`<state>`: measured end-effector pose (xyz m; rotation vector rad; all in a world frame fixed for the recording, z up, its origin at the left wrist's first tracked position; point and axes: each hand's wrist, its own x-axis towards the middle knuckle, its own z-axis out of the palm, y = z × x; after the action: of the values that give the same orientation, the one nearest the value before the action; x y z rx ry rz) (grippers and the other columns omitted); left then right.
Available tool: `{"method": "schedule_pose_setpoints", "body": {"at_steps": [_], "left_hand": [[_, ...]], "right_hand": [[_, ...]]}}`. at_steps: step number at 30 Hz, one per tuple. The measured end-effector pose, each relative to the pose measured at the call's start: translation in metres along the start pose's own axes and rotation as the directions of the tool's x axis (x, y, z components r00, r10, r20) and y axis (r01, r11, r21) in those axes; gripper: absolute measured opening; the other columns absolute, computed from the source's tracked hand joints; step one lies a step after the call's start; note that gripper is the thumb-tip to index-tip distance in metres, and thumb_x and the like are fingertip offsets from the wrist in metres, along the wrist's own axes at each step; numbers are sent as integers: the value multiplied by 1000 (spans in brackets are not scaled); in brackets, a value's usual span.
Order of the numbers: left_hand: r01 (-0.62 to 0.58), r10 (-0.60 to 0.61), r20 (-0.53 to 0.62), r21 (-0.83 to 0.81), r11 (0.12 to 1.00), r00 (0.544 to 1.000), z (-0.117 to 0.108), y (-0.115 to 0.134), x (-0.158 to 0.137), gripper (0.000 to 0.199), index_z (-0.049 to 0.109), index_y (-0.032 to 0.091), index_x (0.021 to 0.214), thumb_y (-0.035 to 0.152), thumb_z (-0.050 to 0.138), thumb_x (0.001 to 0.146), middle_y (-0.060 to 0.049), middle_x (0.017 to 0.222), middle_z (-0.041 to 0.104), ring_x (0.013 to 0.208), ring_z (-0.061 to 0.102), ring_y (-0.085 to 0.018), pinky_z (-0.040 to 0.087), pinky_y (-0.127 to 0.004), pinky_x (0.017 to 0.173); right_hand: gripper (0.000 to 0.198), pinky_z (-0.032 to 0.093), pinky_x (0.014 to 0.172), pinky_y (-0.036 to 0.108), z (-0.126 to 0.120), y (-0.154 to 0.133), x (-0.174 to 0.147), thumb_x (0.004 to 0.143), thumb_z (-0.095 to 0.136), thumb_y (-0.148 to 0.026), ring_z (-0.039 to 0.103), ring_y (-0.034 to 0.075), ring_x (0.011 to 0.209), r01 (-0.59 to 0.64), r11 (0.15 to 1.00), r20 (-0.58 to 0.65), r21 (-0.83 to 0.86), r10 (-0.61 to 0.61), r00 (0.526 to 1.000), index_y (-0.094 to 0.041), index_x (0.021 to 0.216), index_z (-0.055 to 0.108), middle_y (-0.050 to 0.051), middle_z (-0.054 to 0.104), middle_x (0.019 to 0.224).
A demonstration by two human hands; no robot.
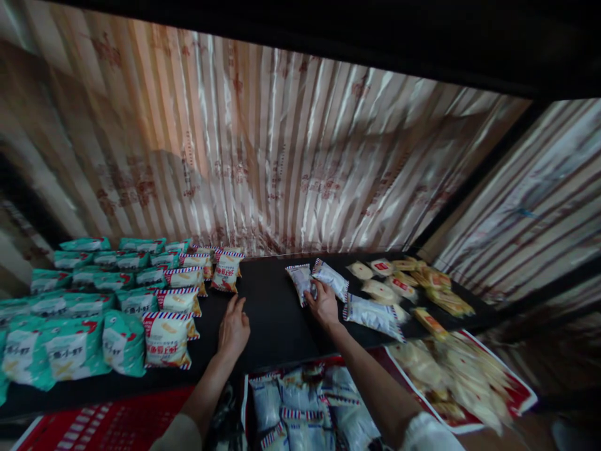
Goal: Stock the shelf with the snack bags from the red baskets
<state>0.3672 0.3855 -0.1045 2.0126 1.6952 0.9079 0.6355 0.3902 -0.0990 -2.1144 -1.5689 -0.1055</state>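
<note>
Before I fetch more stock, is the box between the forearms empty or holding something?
Holding something: the box shows several stripe-edged bags inside its rim.

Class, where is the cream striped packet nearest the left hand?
In the head view, the cream striped packet stands left of centre on the black shelf, just beyond the left hand and right of a column of similar packets.

Positions are referred to the view centre. 12 o'clock: pleated, translucent sheeting (277,144) with red print; above it, a dark overhead panel (375,25). 8 to 9 o'clock: teal snack packets (75,347), arranged in rows. 8 o'clock, lower edge: red surface (107,423) with pale markings. 3 to 4 o'clock: yellow packets (448,300), loosely heaped.
</note>
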Motion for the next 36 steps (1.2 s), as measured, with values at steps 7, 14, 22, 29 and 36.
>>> {"method": "schedule_pose_setpoints", "body": {"at_steps": [7, 14, 22, 29, 36], "left_hand": [[25, -24, 151, -2, 1000, 988, 1, 33, -25, 40, 57, 10, 117, 6, 40, 80, -17, 137, 45, 116, 54, -23, 43, -35, 101], [-41, 37, 283, 8, 999, 958, 2, 65, -55, 44, 52, 10, 124, 8, 39, 82, -15, 141, 40, 125, 46, -21, 38, -30, 104], [-257, 244, 405, -21, 966, 881, 2, 81, -102, 64, 38, 18, 136, 13, 53, 74, -9, 149, 28, 135, 29, -23, 30, -35, 110], [-303, 240, 407, 97, 948, 881, 1, 88, -140, 71, 32, 12, 139, 10, 54, 71, -13, 149, 28, 135, 29, -27, 32, -38, 108], [-327, 262, 337, 153, 933, 904, -3, 88, -157, 74, 30, 14, 139, 3, 50, 69, -13, 141, 40, 126, 41, -26, 36, -39, 104]], "right_hand": [[39, 40, 81, 37, -24, -16, -9, 84, 53, -32, 57, 27, 99, -59, 997, 194, -58, 69, 979, -23, 122, 50, 11, 58, 105], [39, 42, 76, 31, -40, -26, -65, 80, 57, -36, 59, 21, 88, -42, 997, 282, 65, 22, 959, -24, 116, 51, 6, 56, 97], [39, 47, 74, 30, -59, -30, -144, 75, 63, -32, 57, 18, 78, 1, 934, 259, 357, -100, 961, -21, 111, 53, 4, 53, 88], [33, 48, 75, 32, -71, -28, -182, 76, 58, -26, 57, 18, 78, -31, 880, 236, 474, -94, 967, -17, 108, 57, 4, 57, 83], [29, 48, 83, 37, -70, -25, -200, 80, 48, -24, 60, 21, 89, -70, 779, 200, 623, -71, 977, -17, 104, 63, 8, 64, 94]]}}
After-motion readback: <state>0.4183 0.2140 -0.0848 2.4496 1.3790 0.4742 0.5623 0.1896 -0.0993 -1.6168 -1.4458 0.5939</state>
